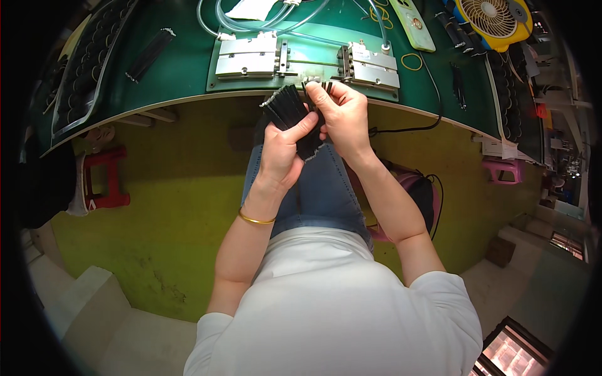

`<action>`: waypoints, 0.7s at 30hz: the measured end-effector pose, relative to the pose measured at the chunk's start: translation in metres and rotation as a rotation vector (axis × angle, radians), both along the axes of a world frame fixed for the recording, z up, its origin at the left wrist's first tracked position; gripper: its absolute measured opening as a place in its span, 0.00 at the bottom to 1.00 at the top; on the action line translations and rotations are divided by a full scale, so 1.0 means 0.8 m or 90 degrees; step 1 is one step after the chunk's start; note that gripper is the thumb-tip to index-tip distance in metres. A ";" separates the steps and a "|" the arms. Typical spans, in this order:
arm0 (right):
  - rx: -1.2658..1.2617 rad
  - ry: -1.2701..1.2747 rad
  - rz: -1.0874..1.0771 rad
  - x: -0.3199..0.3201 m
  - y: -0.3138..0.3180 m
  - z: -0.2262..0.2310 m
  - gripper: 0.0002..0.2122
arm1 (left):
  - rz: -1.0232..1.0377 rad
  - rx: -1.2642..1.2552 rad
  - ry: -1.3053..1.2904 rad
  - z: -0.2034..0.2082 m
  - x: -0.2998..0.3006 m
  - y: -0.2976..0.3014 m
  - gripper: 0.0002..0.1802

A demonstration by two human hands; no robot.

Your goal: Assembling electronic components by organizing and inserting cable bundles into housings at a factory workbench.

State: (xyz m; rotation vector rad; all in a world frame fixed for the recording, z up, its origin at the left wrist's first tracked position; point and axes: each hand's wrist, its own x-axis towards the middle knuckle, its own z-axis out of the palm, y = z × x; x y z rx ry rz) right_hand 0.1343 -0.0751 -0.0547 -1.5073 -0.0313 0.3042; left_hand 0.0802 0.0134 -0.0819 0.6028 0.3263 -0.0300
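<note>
My left grip (280, 149) is clasping black strips (283, 108); just beside it, my right grip (347, 119) is pinching tightly, apparently separating some, probably calling for gentle pulling next.

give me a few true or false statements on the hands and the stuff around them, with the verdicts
1. The left hand holds a bundle of black strips. True.
2. The gold bracelet is worn on the right arm. False: it is on the left arm.
3. The yellow fan is toward the right side of the green bench. True.
4. The right hand is down by the person's hip. False: it is raised close to the left hand.
5. The stool at the left of the picture is blue. False: it is red.
</note>
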 end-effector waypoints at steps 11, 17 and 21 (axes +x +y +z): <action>-0.021 -0.010 -0.016 -0.009 0.002 0.007 0.09 | 0.013 -0.003 0.022 0.000 -0.003 -0.001 0.05; -0.021 -0.040 -0.001 -0.010 -0.002 0.002 0.10 | -0.012 0.018 -0.002 0.005 -0.005 -0.003 0.06; -0.029 -0.050 0.004 -0.008 -0.003 0.003 0.10 | -0.009 -0.010 -0.003 -0.006 -0.003 -0.004 0.07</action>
